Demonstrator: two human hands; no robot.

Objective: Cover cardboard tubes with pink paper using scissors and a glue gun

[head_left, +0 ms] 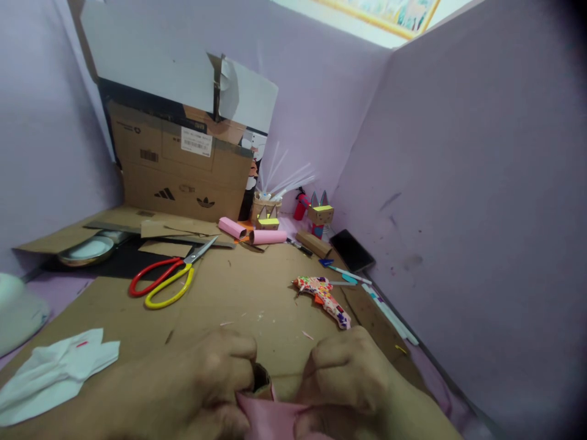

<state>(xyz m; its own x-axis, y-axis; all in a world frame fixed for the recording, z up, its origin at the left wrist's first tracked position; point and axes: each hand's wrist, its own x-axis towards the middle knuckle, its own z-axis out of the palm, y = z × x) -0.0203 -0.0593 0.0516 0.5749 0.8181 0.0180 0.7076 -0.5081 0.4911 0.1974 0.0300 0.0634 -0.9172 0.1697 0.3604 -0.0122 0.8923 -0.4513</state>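
While both hands work at the near edge of the cardboard-covered desk [257,287], the stock reads as follows. Item 1: white tissue [55,373], flat at the left, apart from the work. Item 2: round tin [87,250], set back beside flattened cardboard. Item 3: scissors [165,278], red and yellow handles, tips pointing away, probably parked where the left hand can reach them. Item 4: cardboard box [183,183], propped upright against the back wall, apparently as spare material. Item 5: left hand [197,385], knuckles up, fingers curled tightly under, pinching the left edge of the pink sheet. Item 6: 2 pink rolls [268,237], lying near the back. Item 7: cardboard tube [261,376], wedged between the 2 hands, only its dark open end showing. Item 8: pink sheet [270,421], at the bottom edge of view, gripped from both sides, seemingly so it lies snug against the tube. Item 9: glue gun [323,296], patterned, on its side just beyond the right hand. Item 10: right hand [353,379], knuckles up, fingers folded closed on the sheet's right edge. Item 11: phone [352,250], by the right wall.
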